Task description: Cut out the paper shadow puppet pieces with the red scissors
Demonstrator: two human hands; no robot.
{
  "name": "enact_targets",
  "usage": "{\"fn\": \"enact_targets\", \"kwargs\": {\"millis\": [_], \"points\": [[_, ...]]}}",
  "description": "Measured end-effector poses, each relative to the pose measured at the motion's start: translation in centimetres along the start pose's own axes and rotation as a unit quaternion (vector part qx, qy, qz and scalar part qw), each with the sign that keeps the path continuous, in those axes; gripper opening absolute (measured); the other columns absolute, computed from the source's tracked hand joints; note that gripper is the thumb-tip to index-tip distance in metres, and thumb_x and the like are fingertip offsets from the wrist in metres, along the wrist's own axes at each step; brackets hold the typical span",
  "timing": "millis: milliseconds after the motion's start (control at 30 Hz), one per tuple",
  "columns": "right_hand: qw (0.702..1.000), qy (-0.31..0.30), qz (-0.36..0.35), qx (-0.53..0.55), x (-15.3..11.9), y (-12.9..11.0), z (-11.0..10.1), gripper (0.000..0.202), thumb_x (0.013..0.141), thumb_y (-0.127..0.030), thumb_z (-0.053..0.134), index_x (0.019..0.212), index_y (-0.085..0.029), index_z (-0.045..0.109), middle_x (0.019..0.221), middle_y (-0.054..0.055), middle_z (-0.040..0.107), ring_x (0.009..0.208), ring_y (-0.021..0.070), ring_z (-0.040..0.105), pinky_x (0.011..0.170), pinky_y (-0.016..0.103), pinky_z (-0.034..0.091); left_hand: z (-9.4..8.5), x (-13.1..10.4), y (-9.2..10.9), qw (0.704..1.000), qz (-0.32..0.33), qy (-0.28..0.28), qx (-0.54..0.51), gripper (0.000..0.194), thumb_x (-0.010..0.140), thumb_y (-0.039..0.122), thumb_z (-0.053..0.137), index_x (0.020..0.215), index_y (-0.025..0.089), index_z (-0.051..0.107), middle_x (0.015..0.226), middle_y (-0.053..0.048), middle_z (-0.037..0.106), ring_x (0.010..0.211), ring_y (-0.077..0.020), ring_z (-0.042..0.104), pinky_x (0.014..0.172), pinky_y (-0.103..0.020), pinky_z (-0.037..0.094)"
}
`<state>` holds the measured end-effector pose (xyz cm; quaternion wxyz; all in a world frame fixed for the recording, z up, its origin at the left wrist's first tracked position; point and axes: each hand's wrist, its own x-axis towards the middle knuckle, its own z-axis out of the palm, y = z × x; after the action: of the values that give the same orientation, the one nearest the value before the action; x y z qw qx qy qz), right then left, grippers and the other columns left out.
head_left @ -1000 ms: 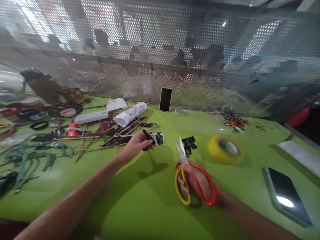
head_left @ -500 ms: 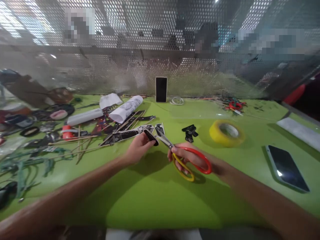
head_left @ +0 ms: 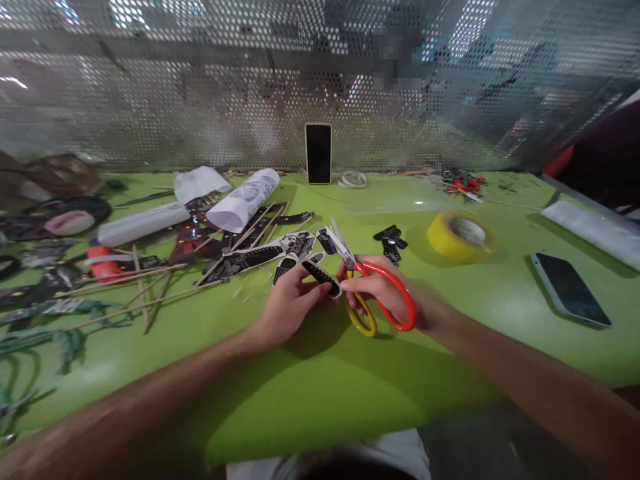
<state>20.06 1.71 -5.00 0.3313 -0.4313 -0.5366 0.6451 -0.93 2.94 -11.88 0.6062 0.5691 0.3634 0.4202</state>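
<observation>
My left hand (head_left: 293, 303) pinches a small black cutout with a pale edge and a row of light marks (head_left: 320, 276) between thumb and fingers. Scissors (head_left: 345, 253) with one red and one yellow handle are in my right hand (head_left: 377, 287), their blades pointing up and away, slightly apart. The right fingertips come close to the cutout's near end; whether they touch it I cannot tell. Just beyond my hands lie printed black-and-white paper pieces (head_left: 297, 243). A small pile of black cut pieces (head_left: 390, 240) rests right of the scissors.
On the green table (head_left: 300, 407), thin sticks (head_left: 150, 287) and rolled paper (head_left: 245, 200) lie to the left. A yellow tape roll (head_left: 457, 237) and a phone (head_left: 570, 287) are at right. Another phone (head_left: 319, 155) stands upright before a perforated metal screen (head_left: 225, 100).
The cutout has turned and come toward my right hand. The scissors have swung more upright, away from the cutout. The head view has tilted down a little.
</observation>
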Motion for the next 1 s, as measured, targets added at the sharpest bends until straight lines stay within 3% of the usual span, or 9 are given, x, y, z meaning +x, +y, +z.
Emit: {"fn": "enact_targets", "kwargs": {"millis": [200,467,700,867,1000], "points": [[0.999,0.039,-0.002,-0.007,0.7,0.3,1.2,0.02,0.075,-0.016,0.077,0.089,-0.02,0.064,0.063,-0.003,0.069,0.059,0.0155,0.066,0.054,0.025,0.052,0.5,-0.5,1.1,0.999,0.013,0.032,-0.015,0.016,0.092,0.027,0.083,0.098,0.018,0.071,0.088,-0.001,0.083,0.076,-0.0185,0.082,0.077,-0.034,0.071],[0.996,0.073,-0.005,0.042,-0.4,1.0,0.8,0.026,0.073,-0.02,0.081,0.092,-0.022,0.063,0.069,-0.004,0.067,0.058,0.0148,0.066,0.051,0.024,0.049,1.0,-0.7,1.4,0.999,-0.004,0.051,0.018,0.011,0.086,0.027,0.08,0.087,0.019,0.072,0.08,-0.003,0.083,0.069,-0.0197,0.079,0.066,-0.031,0.066],[0.996,0.048,-0.004,0.078,-0.5,1.5,0.8,0.023,0.075,-0.019,0.082,0.093,-0.021,0.068,0.073,-0.004,0.067,0.06,0.0137,0.065,0.056,0.026,0.053,1.2,-0.9,1.5,0.995,0.014,0.066,0.069,0.008,0.082,0.026,0.077,0.086,0.019,0.078,0.084,-0.004,0.079,0.075,-0.0186,0.071,0.068,-0.03,0.06],[0.997,0.032,-0.005,0.071,-0.7,1.3,0.6,0.022,0.081,-0.019,0.084,0.096,-0.02,0.068,0.064,-0.003,0.069,0.056,0.0133,0.064,0.052,0.024,0.051,1.0,-0.9,2.0,0.991,0.038,0.084,0.094,0.008,0.082,0.023,0.074,0.085,0.018,0.079,0.076,-0.002,0.073,0.066,-0.0145,0.061,0.06,-0.026,0.05],[0.998,-0.039,0.014,0.038,-1.2,0.7,0.1,0.025,0.088,-0.027,0.085,0.101,-0.017,0.067,0.058,-0.004,0.067,0.049,0.0116,0.059,0.047,0.021,0.048,0.6,-0.7,2.4,0.989,0.053,0.104,0.09,0.004,0.081,0.022,0.076,0.08,0.019,0.074,0.069,0.001,0.069,0.058,-0.0127,0.059,0.055,-0.025,0.049]]}}
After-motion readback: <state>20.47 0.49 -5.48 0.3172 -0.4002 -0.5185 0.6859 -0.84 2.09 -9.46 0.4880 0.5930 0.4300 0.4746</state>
